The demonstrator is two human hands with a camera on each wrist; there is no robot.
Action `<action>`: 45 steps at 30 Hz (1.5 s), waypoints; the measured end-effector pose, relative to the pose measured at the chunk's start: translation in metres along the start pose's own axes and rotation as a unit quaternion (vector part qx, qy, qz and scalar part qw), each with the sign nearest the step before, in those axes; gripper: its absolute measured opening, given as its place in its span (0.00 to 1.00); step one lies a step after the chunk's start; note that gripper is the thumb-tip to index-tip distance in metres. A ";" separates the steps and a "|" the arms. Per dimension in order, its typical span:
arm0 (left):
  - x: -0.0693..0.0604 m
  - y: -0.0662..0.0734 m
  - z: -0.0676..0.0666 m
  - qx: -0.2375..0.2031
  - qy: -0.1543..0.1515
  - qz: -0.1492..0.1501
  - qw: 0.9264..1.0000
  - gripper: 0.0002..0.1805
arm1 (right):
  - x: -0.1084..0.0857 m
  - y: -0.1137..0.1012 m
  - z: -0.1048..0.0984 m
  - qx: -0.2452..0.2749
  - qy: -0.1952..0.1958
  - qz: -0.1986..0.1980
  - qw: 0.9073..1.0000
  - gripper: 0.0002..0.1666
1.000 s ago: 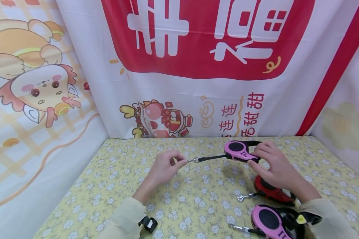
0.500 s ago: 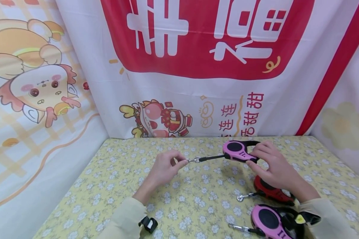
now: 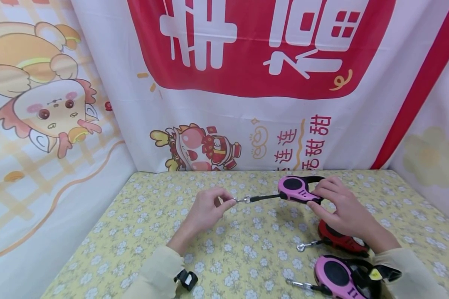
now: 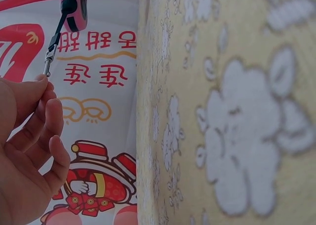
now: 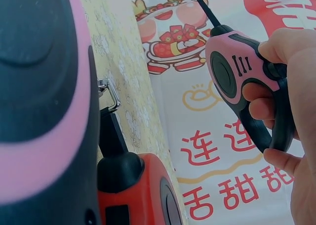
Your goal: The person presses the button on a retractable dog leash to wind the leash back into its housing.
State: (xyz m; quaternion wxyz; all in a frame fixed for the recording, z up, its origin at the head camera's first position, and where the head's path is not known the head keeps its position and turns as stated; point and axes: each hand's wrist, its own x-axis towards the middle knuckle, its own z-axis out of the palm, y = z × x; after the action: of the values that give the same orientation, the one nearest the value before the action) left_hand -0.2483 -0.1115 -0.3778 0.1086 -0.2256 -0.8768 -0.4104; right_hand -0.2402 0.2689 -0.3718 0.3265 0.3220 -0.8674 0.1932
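Note:
My right hand [image 3: 342,207] grips the black handle of a pink and black retractable dog leash [image 3: 293,187], held above the table. In the right wrist view, fingers curl through the handle loop of that leash [image 5: 237,69]. To the left, my left hand [image 3: 209,209] pinches the end of its metal clip [image 3: 243,200] between thumb and forefinger. A short black strap [image 3: 265,197] runs straight from clip to casing. The left wrist view also has the clip [image 4: 48,62] at the fingertips of the left hand [image 4: 34,136].
Below my right forearm lie a red retractable leash [image 3: 340,241] and another pink one [image 3: 334,274], partly covered by the sleeve. Their clips point left. The flowered tablecloth [image 3: 153,236] meets a printed cloth backdrop [image 3: 217,108] behind and at both sides.
The pink leash casing in my right hand has shifted slightly left, towards the left hand. My left hand stays nearly still, pinching the clip.

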 end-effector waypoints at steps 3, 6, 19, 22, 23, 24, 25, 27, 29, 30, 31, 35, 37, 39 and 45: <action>0.000 0.000 0.000 0.001 0.000 0.003 1.000 0.03 | 0.001 -0.001 0.000 0.002 0.001 0.001 1.000 0.14; 0.000 0.000 0.001 0.000 0.000 0.004 1.000 0.02 | 0.001 -0.002 0.000 0.007 0.002 0.000 1.000 0.14; 0.000 0.003 0.004 0.010 0.006 0.014 1.000 0.03 | 0.000 -0.004 0.001 0.027 -0.003 -0.009 1.000 0.15; 0.000 0.003 0.005 0.012 0.006 0.017 1.000 0.03 | 0.000 -0.005 0.001 0.030 -0.005 -0.007 1.000 0.15; 0.000 0.003 0.005 0.013 0.006 0.017 1.000 0.03 | 0.000 -0.005 0.001 0.031 -0.006 -0.005 0.999 0.15; -0.001 0.004 0.005 0.012 0.005 0.017 1.000 0.03 | 0.000 -0.005 0.001 0.031 -0.007 -0.004 1.000 0.15; -0.001 0.004 0.005 0.011 0.004 0.017 1.000 0.03 | 0.000 -0.006 0.001 0.031 -0.007 -0.002 1.000 0.15; -0.001 0.004 0.005 0.010 0.003 0.016 1.000 0.03 | 0.000 -0.007 0.001 0.030 -0.009 -0.001 1.000 0.15; -0.001 0.004 0.005 0.008 0.002 0.016 1.000 0.03 | 0.001 -0.008 0.001 0.030 -0.011 -0.002 0.999 0.14; -0.001 0.005 0.005 0.008 0.002 0.016 1.000 0.03 | 0.001 -0.008 0.001 0.031 -0.011 -0.004 0.999 0.14; -0.001 0.005 0.005 0.008 0.003 0.017 1.000 0.03 | 0.001 -0.008 0.001 0.032 -0.011 -0.005 0.999 0.14; -0.001 0.006 0.006 0.008 0.006 0.019 1.000 0.03 | 0.002 -0.008 0.002 0.035 -0.011 -0.012 0.999 0.14; -0.001 0.006 0.006 0.009 0.007 0.020 1.000 0.02 | 0.002 -0.008 0.002 0.036 -0.010 -0.016 0.999 0.14; -0.002 0.007 0.007 0.010 0.009 0.020 1.000 0.02 | 0.003 -0.008 0.002 0.037 -0.012 -0.019 0.999 0.14; -0.002 0.008 0.009 0.010 0.012 0.025 1.000 0.02 | 0.003 -0.009 0.002 0.047 -0.020 -0.025 0.998 0.14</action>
State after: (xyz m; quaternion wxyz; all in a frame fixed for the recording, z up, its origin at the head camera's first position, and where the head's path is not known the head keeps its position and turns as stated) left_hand -0.2424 -0.1005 -0.3791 0.1315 -0.2410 -0.8738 -0.4013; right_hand -0.2364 0.2604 -0.3701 0.2987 0.3627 -0.8550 0.2193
